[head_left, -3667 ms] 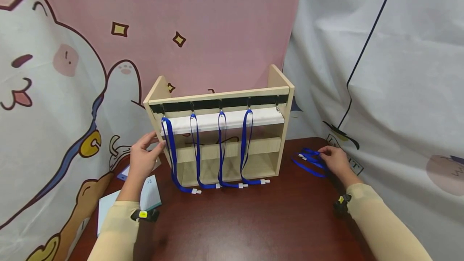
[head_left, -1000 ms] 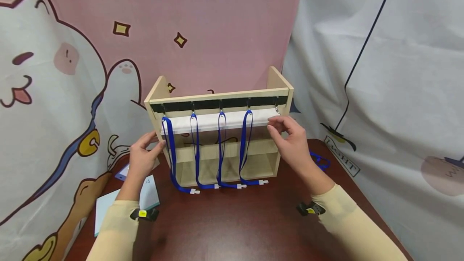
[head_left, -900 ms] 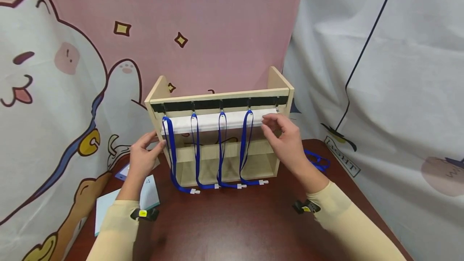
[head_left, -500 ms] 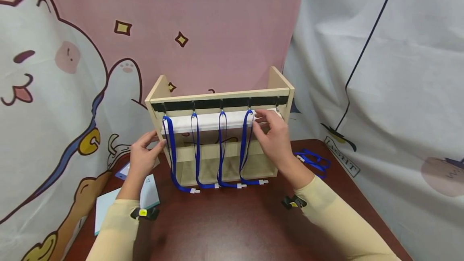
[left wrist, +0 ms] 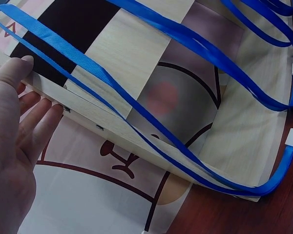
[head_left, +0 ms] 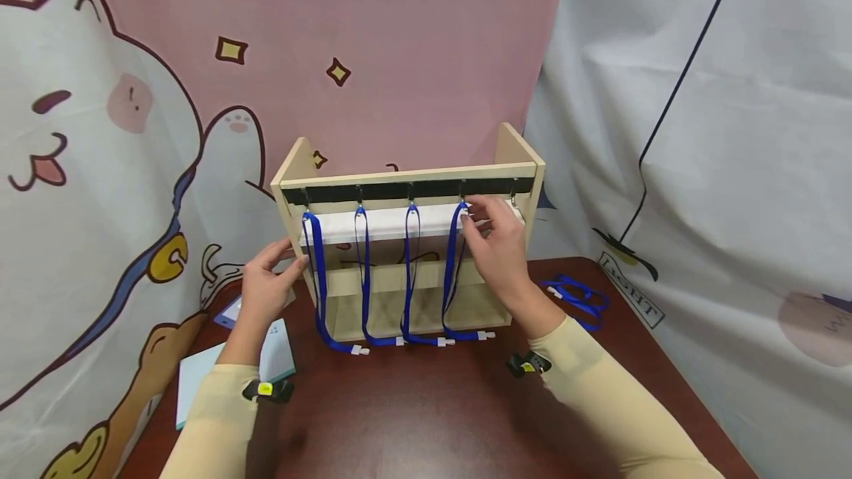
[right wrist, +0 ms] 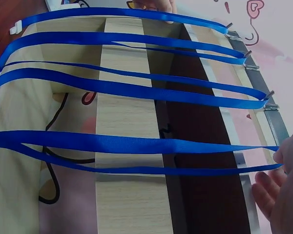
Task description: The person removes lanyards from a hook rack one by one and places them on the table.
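A small wooden shelf rack (head_left: 346,281) stands on the table, with a black strip (head_left: 382,190) of metal hooks across its front. Several blue lanyards hang from the hooks, their white clips lying on the tabletop. My left hand (head_left: 264,287) grips the rack's left side panel, thumb at the front edge (left wrist: 49,87) and fingers on the outer side. At the top loop of the rightmost hung lanyard (head_left: 449,272), just under its hook, my right hand (head_left: 498,246) pinches the strap between thumb and finger. The far-right hook (head_left: 514,194) carries no lanyard.
More blue lanyard (head_left: 579,298) lies in a loose heap on the dark red table (head_left: 406,405), right of the rack. Pale notepads (head_left: 276,350) lie under my left forearm. Printed curtains (head_left: 413,58) close off the back and sides.
My right hand has left the loose lanyards on the right, moved left across the rack's front and reached the top of the rightmost hung lanyard. The left hand stays on the side panel.
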The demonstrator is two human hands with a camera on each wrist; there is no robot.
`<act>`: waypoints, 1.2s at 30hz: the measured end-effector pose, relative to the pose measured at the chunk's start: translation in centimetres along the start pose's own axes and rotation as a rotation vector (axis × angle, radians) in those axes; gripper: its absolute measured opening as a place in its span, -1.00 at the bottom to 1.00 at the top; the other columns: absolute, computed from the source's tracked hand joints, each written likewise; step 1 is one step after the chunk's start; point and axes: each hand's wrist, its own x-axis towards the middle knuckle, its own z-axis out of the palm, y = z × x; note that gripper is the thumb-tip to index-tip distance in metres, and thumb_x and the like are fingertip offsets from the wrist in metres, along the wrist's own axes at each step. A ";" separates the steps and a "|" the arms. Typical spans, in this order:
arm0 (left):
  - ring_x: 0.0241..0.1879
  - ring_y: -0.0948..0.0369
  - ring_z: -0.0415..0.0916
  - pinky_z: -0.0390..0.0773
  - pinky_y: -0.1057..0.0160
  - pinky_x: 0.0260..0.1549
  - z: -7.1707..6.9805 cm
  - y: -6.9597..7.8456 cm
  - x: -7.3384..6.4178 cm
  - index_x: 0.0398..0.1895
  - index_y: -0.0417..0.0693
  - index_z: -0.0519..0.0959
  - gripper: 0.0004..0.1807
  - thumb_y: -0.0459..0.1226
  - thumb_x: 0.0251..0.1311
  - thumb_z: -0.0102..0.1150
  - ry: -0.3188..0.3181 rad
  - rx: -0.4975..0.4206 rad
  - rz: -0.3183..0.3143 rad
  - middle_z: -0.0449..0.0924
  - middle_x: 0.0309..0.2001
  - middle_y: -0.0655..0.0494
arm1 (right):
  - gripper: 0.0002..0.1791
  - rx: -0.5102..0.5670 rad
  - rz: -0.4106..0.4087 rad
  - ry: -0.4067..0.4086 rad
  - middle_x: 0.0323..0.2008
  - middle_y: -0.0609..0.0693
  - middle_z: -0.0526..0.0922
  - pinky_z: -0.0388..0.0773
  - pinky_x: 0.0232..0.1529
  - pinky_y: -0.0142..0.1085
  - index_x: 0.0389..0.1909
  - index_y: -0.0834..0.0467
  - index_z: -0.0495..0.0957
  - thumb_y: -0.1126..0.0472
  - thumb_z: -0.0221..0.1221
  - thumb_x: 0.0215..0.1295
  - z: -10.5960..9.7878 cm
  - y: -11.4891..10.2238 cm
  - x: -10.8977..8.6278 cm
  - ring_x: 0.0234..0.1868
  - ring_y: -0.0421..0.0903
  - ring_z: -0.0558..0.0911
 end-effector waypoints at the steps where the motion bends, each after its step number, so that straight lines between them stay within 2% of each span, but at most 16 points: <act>1: 0.12 0.35 0.58 0.70 0.50 -0.16 0.0 0.0 0.0 0.50 -0.22 0.60 -0.47 -0.38 0.51 0.38 0.000 0.003 0.000 0.67 0.26 -0.25 | -0.75 0.003 -0.001 0.008 -0.10 0.13 0.75 0.74 -0.18 -0.28 0.11 0.29 0.72 0.44 0.33 0.48 0.0 0.0 0.0 -0.14 0.00 0.74; 5: 0.12 0.37 0.58 0.69 0.52 -0.16 0.1 -1.3 0.4 0.50 -0.21 0.59 -0.47 -0.38 0.51 0.38 0.005 0.025 0.000 0.66 0.28 -0.24 | -0.81 0.026 -0.013 0.047 -0.12 0.11 0.78 0.67 -0.16 -0.43 0.04 0.29 0.74 0.46 0.32 0.48 0.2 0.1 0.1 -0.15 -0.01 0.74; 10: 0.12 0.41 0.58 0.68 0.53 -0.18 0.1 -3.4 0.8 0.51 -0.07 0.62 -0.46 -0.35 0.50 0.42 0.015 0.048 0.012 0.69 0.28 -0.13 | -0.84 0.050 -0.033 0.092 -0.16 0.08 0.79 0.63 -0.16 -0.47 -0.06 0.26 0.77 0.50 0.30 0.48 0.2 0.0 0.1 -0.20 -0.02 0.72; 18: 0.11 0.41 0.62 0.73 0.46 -0.19 -0.1 -4.0 1.0 0.45 0.00 0.68 -0.49 -0.27 0.48 0.46 0.011 0.030 0.062 0.73 0.24 -0.03 | -0.82 0.047 -0.069 0.139 -0.27 0.22 0.72 0.53 -0.23 -0.51 -0.19 0.38 0.73 0.65 0.25 0.39 0.2 -0.6 0.4 -0.32 0.06 0.65; 22: 0.12 0.41 0.61 0.73 0.46 -0.19 -0.1 -3.9 1.0 0.46 -0.02 0.67 -0.49 -0.28 0.49 0.45 0.014 0.038 0.049 0.72 0.25 -0.05 | -0.84 0.055 -0.086 0.129 -0.27 0.20 0.73 0.56 -0.24 -0.44 -0.19 0.38 0.74 0.63 0.25 0.40 -0.2 -1.1 0.9 -0.30 0.04 0.65; 25: 0.10 0.46 0.59 0.71 0.49 -0.19 0.0 -3.1 1.0 0.48 -0.11 0.64 -0.49 -0.33 0.50 0.42 0.015 0.041 0.036 0.70 0.27 -0.14 | -0.84 0.067 -0.109 0.114 -0.26 0.11 0.75 0.60 -0.22 -0.41 -0.19 0.30 0.77 0.56 0.28 0.43 -1.0 -1.8 1.5 -0.27 -0.02 0.66; 29: 0.10 0.46 0.59 0.71 0.49 -0.20 -0.1 -3.1 0.9 0.48 -0.10 0.64 -0.48 -0.33 0.50 0.42 0.018 0.041 0.026 0.69 0.28 -0.14 | -0.86 0.065 -0.149 0.078 -0.25 0.07 0.76 0.61 -0.22 -0.42 -0.19 0.27 0.77 0.52 0.29 0.44 -2.1 -2.4 2.3 -0.26 -0.06 0.68; 31: 0.11 0.43 0.60 0.73 0.47 -0.20 -0.2 -3.8 1.0 0.48 -0.05 0.64 -0.48 -0.31 0.50 0.44 0.019 0.048 0.019 0.70 0.27 -0.09 | -0.85 0.049 -0.174 0.058 -0.25 0.07 0.76 0.62 -0.22 -0.41 -0.19 0.27 0.77 0.52 0.28 0.43 -2.7 -2.5 2.7 -0.26 -0.06 0.69; 36: 0.11 0.42 0.60 0.80 0.30 -0.16 0.0 -3.9 0.9 0.49 -0.09 0.63 -0.48 -0.31 0.51 0.42 0.013 0.051 -0.013 0.68 0.29 -0.12 | -0.84 0.012 -0.207 -0.008 -0.23 0.08 0.77 0.62 -0.21 -0.37 -0.16 0.28 0.77 0.53 0.28 0.41 -4.8 -2.9 3.5 -0.26 -0.08 0.69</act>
